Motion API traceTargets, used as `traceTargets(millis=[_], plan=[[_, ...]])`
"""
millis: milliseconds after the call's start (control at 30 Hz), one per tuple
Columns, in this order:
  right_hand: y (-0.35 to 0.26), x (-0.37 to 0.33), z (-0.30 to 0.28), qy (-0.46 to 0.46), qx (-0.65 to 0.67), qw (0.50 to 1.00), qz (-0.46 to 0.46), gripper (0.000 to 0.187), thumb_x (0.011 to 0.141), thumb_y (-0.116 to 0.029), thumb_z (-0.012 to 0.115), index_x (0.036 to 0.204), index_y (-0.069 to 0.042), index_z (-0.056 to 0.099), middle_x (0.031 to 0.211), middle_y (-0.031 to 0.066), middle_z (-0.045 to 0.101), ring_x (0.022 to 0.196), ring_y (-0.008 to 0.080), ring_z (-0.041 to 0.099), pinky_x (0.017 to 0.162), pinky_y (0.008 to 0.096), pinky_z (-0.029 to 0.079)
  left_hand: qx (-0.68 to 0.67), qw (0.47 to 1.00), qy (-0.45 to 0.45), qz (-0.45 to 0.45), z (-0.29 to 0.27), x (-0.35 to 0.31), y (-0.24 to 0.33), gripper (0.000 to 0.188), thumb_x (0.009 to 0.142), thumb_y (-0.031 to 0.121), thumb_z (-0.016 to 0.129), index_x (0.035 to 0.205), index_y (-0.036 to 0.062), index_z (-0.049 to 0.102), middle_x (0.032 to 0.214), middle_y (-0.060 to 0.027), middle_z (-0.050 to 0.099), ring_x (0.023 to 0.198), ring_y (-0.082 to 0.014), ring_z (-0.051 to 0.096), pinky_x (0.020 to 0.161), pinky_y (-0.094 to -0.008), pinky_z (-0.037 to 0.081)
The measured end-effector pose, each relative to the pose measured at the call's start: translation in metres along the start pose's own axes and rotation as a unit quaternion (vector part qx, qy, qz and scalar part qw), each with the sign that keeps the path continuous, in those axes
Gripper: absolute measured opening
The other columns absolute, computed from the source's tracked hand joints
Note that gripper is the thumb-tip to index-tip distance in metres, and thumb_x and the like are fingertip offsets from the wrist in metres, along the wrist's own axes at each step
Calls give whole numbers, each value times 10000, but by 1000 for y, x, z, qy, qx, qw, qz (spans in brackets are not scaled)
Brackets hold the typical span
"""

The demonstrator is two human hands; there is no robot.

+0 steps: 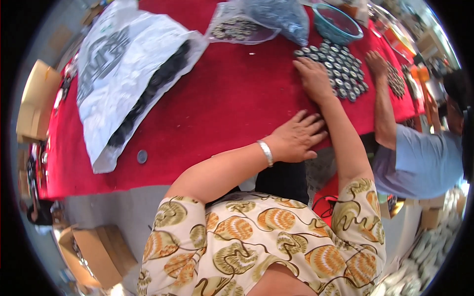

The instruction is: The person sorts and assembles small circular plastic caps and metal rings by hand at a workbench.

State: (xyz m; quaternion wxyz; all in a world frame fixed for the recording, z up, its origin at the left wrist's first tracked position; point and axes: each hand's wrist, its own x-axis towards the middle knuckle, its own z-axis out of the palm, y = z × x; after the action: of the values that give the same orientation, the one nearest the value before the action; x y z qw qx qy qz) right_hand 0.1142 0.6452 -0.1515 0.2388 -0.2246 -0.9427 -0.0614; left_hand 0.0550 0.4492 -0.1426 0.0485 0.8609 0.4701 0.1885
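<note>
My left hand (pixel 298 136), with a silver bracelet (pixel 265 153) at the wrist, lies open at the table's near edge. Its fingers are spread and hold nothing. Farther off, my right hand (pixel 315 80) rests flat with its fingers stretched out. It is against the left side of a layer of small round black pieces (pixel 344 72) with pale metal centres, like little wheels. Several of these pieces lie side by side. Some fingertips of the right hand are hard to make out against them.
A red cloth (pixel 222 98) covers the table. On it are a white plastic sack (pixel 123 64) with dark contents, a lone grey disc (pixel 142 157), a clear bag of small rings (pixel 237 28), and a teal basket (pixel 335 30). A co-worker's arm (pixel 384 108) reaches in at the right near smaller pieces (pixel 395 81).
</note>
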Motion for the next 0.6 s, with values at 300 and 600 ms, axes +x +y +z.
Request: traceTargets(millis=[300,600], plan=[[-67,44,-14,11,70,997,-34,277,873,-170,555,1129,-74,599,1131,103,611,1057,292,576,898,420,438,-345,936,6,-77,-23,-18,-28,422,911,360,490,1090,-2,612,1219,-234,519,1156,-361,477,1029,-434,339],[-179,102,2,-82,263,955,-112,205,889,-188,534,1021,-81,649,996,114,633,908,332,614,788,424,497,217,877,191,-383,-138,-209,-138,362,811,234,564,1025,-57,591,1100,-269,552,1057,-395,528,927,-443,441]])
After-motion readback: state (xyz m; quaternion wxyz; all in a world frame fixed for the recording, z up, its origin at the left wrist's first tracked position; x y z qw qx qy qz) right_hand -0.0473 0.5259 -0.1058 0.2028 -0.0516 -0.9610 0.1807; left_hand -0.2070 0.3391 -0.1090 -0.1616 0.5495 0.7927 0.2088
